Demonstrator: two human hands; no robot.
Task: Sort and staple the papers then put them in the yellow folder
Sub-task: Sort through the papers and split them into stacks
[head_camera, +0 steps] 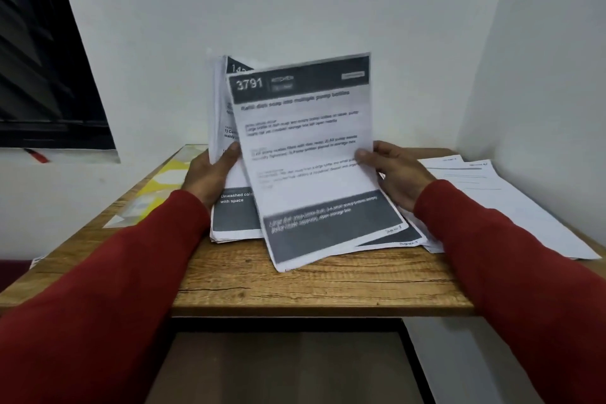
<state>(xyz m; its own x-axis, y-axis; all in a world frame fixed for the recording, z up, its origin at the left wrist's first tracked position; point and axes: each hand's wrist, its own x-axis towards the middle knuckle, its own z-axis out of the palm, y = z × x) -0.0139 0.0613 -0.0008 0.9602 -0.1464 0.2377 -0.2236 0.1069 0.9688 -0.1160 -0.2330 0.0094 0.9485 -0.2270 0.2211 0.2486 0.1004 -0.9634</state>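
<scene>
The sheet [308, 154] in front was white with black print, a dark grey band across its top bearing white numerals and another dark band at its foot. Both sleeves [108, 285] were deep red. The tabletop [311, 285] showed warm brown woodgrain, and a folder [157, 187] on it was yellow with pale patches.

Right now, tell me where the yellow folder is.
In the head view, the yellow folder lies flat on the table's left side, just beyond the left hand.
</scene>
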